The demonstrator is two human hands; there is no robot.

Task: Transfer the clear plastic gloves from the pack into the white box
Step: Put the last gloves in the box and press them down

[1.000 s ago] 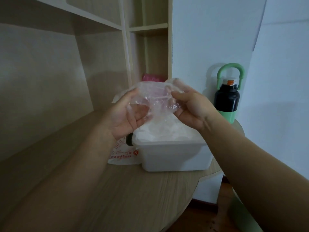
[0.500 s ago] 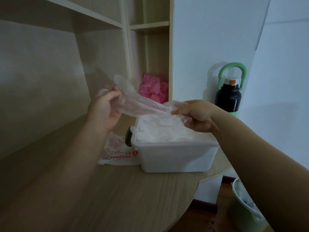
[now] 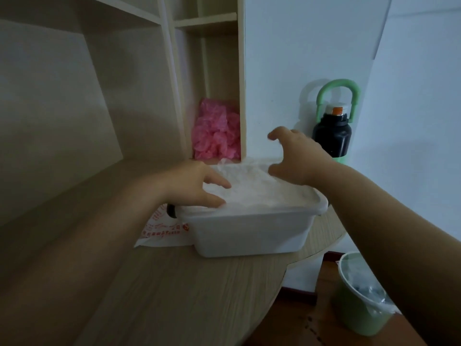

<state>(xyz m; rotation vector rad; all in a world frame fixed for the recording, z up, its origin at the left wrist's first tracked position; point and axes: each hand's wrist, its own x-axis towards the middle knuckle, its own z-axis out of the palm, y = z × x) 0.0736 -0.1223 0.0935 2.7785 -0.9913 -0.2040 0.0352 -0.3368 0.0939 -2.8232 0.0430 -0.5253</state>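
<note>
Fingers splayed wide, the left hand (image 3: 197, 188) and right hand (image 3: 296, 158) are patting down the clear plastic gloves (image 3: 262, 196) heaping the white box (image 3: 249, 233); even pressure seems wisest.

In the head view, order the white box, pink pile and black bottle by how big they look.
1. white box, clearly largest, though nearest the camera.
2. black bottle and pink pile look about alike; no ranking.
</note>
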